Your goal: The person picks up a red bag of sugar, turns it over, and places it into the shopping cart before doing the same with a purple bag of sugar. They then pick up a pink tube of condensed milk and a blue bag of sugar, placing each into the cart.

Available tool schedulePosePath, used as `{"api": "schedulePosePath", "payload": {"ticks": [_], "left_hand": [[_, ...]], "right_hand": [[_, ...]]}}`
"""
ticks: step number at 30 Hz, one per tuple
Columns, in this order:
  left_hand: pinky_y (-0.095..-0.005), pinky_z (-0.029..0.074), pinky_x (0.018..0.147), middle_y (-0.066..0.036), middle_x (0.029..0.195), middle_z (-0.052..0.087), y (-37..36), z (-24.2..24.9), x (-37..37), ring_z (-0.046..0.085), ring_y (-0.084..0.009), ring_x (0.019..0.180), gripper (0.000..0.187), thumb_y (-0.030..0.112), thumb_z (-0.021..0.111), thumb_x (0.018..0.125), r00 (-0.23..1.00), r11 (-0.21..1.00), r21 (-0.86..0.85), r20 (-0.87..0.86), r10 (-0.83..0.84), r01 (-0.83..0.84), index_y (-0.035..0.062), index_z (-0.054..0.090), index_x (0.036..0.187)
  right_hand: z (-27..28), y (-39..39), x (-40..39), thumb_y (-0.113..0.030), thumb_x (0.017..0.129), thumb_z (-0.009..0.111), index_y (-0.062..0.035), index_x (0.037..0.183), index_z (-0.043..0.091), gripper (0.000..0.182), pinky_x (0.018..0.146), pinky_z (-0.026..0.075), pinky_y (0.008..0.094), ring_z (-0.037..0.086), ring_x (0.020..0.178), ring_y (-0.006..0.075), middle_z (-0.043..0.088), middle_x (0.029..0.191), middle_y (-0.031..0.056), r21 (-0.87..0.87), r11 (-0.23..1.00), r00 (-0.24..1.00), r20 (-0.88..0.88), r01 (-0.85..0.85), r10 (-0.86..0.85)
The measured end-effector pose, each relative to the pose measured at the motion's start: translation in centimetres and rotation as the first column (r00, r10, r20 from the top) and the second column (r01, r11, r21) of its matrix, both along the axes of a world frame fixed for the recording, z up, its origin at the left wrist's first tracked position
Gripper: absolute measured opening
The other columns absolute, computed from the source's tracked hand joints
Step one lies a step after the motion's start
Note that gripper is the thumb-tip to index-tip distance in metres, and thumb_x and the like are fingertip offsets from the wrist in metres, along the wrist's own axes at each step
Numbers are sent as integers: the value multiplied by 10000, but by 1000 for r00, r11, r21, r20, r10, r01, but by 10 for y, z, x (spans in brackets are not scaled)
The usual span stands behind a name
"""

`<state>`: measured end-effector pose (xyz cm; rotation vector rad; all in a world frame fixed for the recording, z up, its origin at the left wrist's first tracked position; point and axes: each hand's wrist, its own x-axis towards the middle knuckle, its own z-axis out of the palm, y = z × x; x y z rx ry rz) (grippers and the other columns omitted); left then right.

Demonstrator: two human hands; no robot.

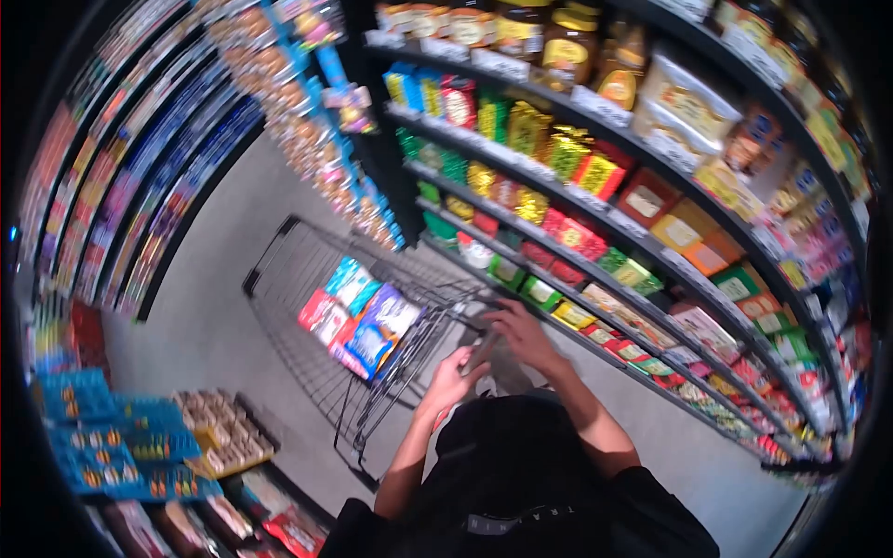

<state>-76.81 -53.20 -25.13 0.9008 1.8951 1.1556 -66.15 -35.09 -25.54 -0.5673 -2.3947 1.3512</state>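
Note:
My left hand is closed round the lower end of a flat, dark, phone-like slab in front of my body. My right hand hovers over the slab's upper end, its fingers loosely apart and pointing left. Just beyond both hands stands a dark wire shopping cart. Inside it lie several colourful packages: a teal one, a red and white one and a blue and purple one. Motion blur softens the fingers and the slab's details.
On the right, long shelves carry jars, bags and boxes close to the cart. Snack packs hang on a strip at the shelf end. More shelving curves along the far left. A blue display and cartons stand at lower left.

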Motion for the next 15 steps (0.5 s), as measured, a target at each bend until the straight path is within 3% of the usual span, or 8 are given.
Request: {"api": "schedulePosePath", "payload": {"ticks": [4,7,9,10,12,14,15], "left_hand": [[-341,486,764,-161,927,671,0,10,-1,636,-225,857,474,348,730,846,997,999,-31,70,13,-11,60,608,1202],[-320,471,732,-109,889,663,0,13,-1,603,-175,811,441,299,721,867,998,999,-45,61,-25,28,38,603,1202],[-283,448,706,-46,874,639,1,16,0,555,-112,793,398,249,701,897,966,1000,22,257,-22,17,27,595,1209],[-283,448,706,-46,874,639,2,17,1,555,-112,793,398,249,701,897,964,998,33,260,-51,44,27,595,1209],[-256,432,701,0,894,622,2,17,2,527,-75,811,362,212,681,918,949,998,62,314,-33,14,22,589,1212],[-237,427,691,13,908,618,4,21,2,524,-64,808,338,198,673,924,942,995,100,331,-59,27,27,588,1203],[-218,433,705,18,933,627,3,17,0,534,-48,823,312,160,662,930,915,999,35,401,-49,38,15,585,1195]], "right_hand": [[-1,-1,0,-204,965,539,-94,1149,648,241,959,455,403,545,1160,359,495,1334,185,8,1000,1000,7,5,-6],[1,0,0,-212,972,535,-99,1156,640,240,948,459,402,548,1154,350,499,1324,173,9,1000,1000,4,-2,2],[-2,-3,-1,-215,974,534,-102,1159,635,239,943,460,402,546,1153,348,499,1316,165,-14,1000,999,37,6,-5],[2,-2,0,-218,977,534,-104,1163,629,239,939,460,401,545,1151,345,499,1309,157,-32,999,998,69,11,-8],[0,-3,2,-219,976,535,-107,1155,621,228,934,459,404,543,1139,352,491,1295,151,109,994,1000,2,1,-1],[-6,-2,2,-212,976,534,-116,1154,620,221,940,456,404,538,1142,360,492,1296,161,81,997,1000,-15,-4,5],[-7,-2,2,-212,976,534,-116,1154,620,221,940,456,404,538,1142,360,492,1296,161,86,996,1000,-14,25,-24]]}}
